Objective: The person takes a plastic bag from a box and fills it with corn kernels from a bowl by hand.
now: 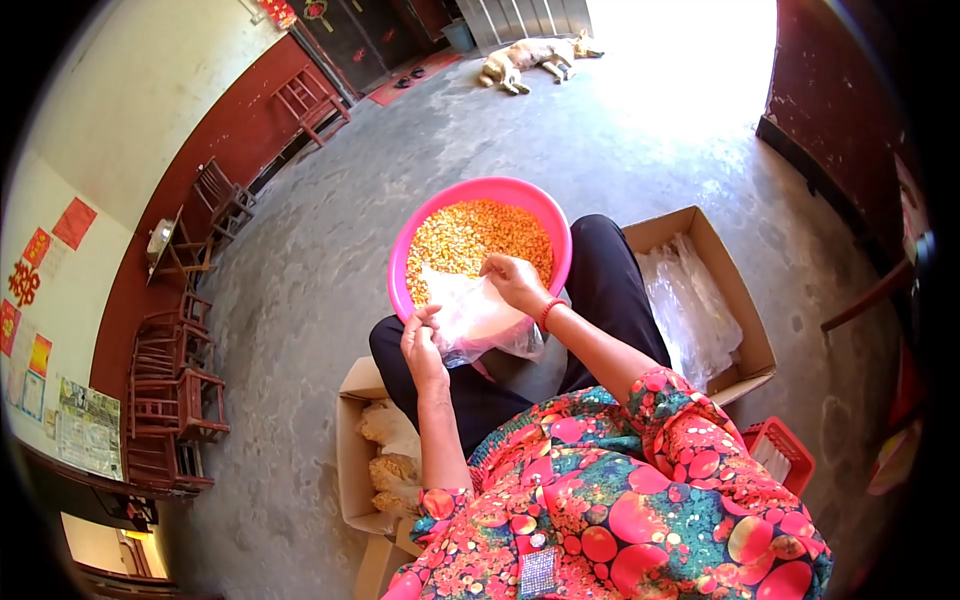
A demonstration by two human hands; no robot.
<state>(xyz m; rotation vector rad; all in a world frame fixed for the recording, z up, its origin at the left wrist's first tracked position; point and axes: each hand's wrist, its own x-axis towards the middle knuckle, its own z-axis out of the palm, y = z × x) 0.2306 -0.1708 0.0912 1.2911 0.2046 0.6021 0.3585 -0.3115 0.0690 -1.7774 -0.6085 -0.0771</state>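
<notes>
A clear plastic bag (470, 312) is stretched between my two hands over the near rim of a pink basin (398, 262). My left hand (424, 348) pinches the bag's left edge with thumb and fingers. At the other side, my right hand (518, 284) is closed on the bag's upper right edge, a red bracelet at its wrist. Yellow-orange corn kernels (478, 232) fill much of the basin behind the bag. Whether any kernels are inside the bag, I cannot tell.
To my right, a cardboard box (755, 340) holds clear plastic bags (690, 310). Another cardboard box (352, 450) at my left holds filled bags (395, 470). A red basket (797, 455) stands at right. Wooden chairs (165, 390) line the wall; a dog (535, 60) lies ahead.
</notes>
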